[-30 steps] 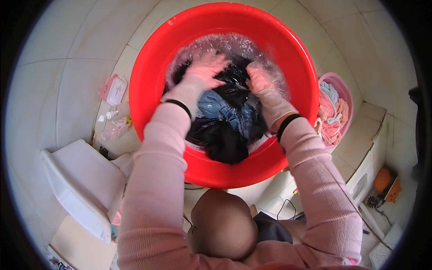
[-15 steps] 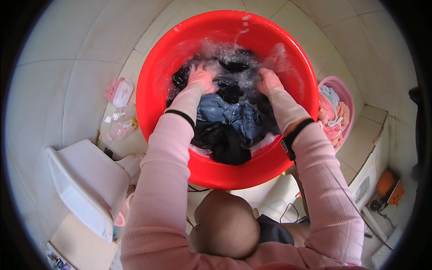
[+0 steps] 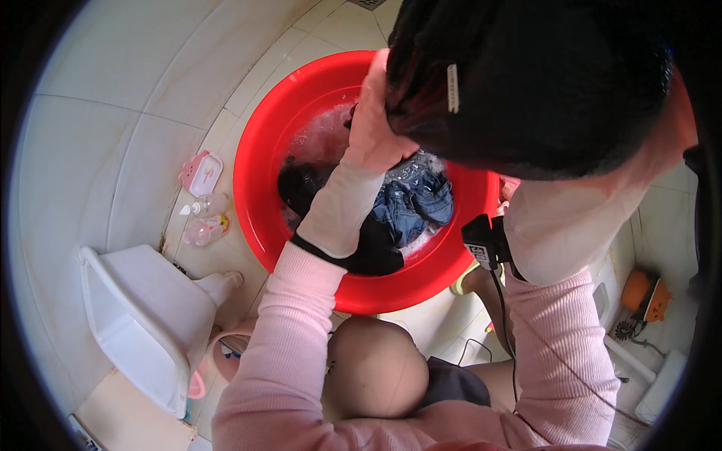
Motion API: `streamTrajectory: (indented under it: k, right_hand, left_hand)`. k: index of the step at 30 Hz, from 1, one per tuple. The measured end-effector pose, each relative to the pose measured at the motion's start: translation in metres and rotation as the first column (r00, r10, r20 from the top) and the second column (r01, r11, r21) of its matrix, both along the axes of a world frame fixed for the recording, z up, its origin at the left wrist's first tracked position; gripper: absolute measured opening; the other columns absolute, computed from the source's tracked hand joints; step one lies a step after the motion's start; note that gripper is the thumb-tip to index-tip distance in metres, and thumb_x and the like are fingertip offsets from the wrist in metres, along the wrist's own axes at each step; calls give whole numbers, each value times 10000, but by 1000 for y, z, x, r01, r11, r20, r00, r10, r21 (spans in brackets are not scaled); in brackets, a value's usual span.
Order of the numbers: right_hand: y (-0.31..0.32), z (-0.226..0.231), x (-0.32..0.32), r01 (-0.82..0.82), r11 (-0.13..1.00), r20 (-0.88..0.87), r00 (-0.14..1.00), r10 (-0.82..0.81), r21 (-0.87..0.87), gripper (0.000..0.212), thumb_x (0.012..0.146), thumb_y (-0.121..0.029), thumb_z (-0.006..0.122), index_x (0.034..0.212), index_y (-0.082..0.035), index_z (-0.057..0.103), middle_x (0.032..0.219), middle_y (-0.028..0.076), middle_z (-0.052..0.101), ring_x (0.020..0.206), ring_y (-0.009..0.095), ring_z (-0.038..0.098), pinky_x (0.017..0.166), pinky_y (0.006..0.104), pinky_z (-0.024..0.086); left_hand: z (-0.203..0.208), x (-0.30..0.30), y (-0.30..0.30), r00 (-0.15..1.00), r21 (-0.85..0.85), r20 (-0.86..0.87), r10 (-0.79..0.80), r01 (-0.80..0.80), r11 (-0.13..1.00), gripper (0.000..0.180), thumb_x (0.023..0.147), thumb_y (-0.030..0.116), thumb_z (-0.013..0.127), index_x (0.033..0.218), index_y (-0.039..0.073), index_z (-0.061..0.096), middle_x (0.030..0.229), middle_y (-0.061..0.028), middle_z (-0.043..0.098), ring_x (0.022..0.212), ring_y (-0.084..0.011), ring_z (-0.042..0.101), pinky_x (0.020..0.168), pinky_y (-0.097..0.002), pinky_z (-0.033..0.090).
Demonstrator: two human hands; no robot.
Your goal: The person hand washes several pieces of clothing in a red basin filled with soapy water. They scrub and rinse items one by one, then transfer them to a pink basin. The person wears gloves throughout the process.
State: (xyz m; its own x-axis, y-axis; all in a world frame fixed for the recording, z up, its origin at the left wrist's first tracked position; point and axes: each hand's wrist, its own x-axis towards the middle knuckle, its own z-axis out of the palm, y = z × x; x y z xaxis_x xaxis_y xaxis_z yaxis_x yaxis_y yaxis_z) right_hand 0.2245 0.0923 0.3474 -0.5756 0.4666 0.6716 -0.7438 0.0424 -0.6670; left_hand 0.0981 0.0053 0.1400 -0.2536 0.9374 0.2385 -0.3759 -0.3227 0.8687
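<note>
A large black garment (image 3: 526, 83) with a small white tag is held up close to me, across the upper right. My left hand (image 3: 370, 131), in a pink and white glove, is closed on its left side. The gloved right hand (image 3: 681, 116) grips the right side, its fingers mostly hidden behind the cloth. Below, the red tub (image 3: 252, 161) holds sudsy water, blue jeans (image 3: 414, 204) and dark clothes (image 3: 376, 252). The garment covers the tub's far right part.
Left of the tub lie a pink and white box (image 3: 201, 173) and clear bottles (image 3: 205, 229). A white plastic container (image 3: 143, 316) stands lower left, beside a pink bucket (image 3: 226, 349). An orange object (image 3: 645, 297) with a coiled cord is at right. A black cable hangs from my right wrist.
Both hands have come up out of the water, lifting the black garment from the tub. My right hand has swung up and to the right. The jeans stay in the tub.
</note>
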Motion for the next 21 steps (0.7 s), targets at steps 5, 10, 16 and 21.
streamTrajectory:
  k: [5,10,16,21]
  right_hand:
    - [26,-38,14,240,968,114,962,-247,73,434,917,-279,600,1230,20,573,1280,129,598,1166,207,555,1059,324,374]
    - [32,-195,35,563,809,553,734,-396,-168,195,882,49,581,1068,-8,603,1062,106,666,1003,150,620,930,273,494]
    - [-2,-382,27,482,836,868,259,-424,264,421,819,27,653,1220,-75,573,1169,184,594,1083,286,584,957,353,491]
    - [-12,-416,47,18,960,957,-87,-276,279,560,814,-122,724,1325,-92,496,1175,238,595,1127,370,576,999,394,457]
  left_hand:
    - [-29,-27,-8,997,-213,36,-70,76,974,603,824,-19,703,1380,44,477,1290,-116,605,1227,-227,556,1034,-357,457]
    - [-114,-80,-13,872,-478,-488,25,-291,829,758,764,155,785,1407,27,405,1215,-188,621,1096,-328,624,954,-380,508]
    - [-144,-53,-25,166,-529,-805,-570,-636,562,1076,713,325,814,1520,4,180,1346,-195,528,1213,-357,539,1048,-392,423]
    - [-141,-81,-23,-110,-619,-667,-737,-468,631,894,740,237,785,1498,150,320,1274,-187,588,1185,-357,560,1048,-434,439]
